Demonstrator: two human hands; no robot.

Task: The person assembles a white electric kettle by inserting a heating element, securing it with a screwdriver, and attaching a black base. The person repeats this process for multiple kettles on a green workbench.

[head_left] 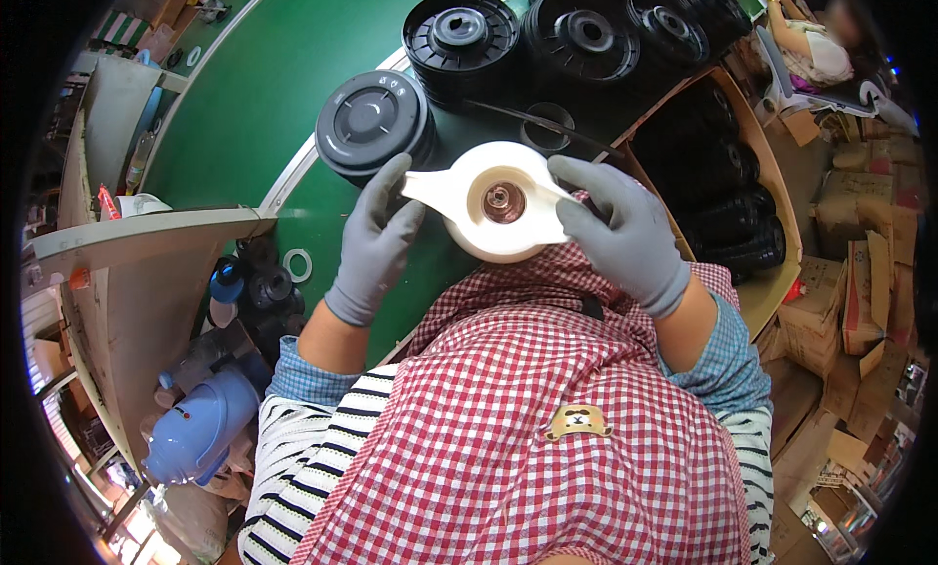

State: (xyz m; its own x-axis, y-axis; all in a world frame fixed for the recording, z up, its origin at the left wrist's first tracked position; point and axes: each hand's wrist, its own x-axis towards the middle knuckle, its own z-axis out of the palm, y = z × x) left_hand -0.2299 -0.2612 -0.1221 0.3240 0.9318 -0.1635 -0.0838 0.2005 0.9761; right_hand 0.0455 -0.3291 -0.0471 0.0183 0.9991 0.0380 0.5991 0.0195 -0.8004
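My left hand point(376, 238) and my right hand point(625, 238), both in grey gloves, hold a cream-white round plastic part point(461, 211) between them, just in front of my apron. Two opposite arms stick out from its round body, and my fingers grip one on each side. Down in its central opening a coppery metal piece shows. A dark grey round lid-like part point(373, 122), on top of a stack, stands beyond my left hand. Past the white part, a thin black ring point(547, 127) rests on the green table point(244, 115).
Stacks of black ribbed discs point(459, 27) line the table's far side. At right, a cardboard box point(782, 198) holds several black parts. A white ring point(297, 265) and a blue jug point(200, 428) are at left. Another person point(816, 52) sits far right, near piled cartons point(811, 296).
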